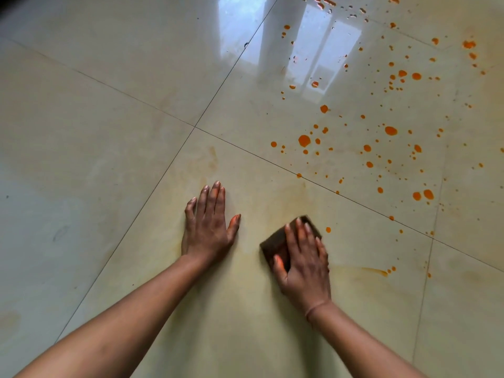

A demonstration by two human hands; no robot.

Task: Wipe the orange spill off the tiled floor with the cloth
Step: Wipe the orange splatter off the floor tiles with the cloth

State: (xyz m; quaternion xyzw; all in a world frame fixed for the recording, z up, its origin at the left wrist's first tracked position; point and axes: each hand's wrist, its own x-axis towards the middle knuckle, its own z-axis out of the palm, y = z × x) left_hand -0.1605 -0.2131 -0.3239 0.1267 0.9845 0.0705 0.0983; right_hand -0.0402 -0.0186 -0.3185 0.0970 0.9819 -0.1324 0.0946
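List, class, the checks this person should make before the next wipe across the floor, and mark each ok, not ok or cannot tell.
1. Cloth flat under the right hand: ok.
2. Left hand braced flat on the floor, clear of the cloth: ok.
3. Near tile free of drops: not ok, one drop sits just beside the cloth and a smear lies to the right.
4. Far tile wiped: not ok, orange drops cover it.
5. Fingers clean: not ok, the left thumb looks orange.
6. Cloth still able to soak up more: cannot tell.

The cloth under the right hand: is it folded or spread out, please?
Folded: the cloth forms a compact dark pad beneath the right hand.
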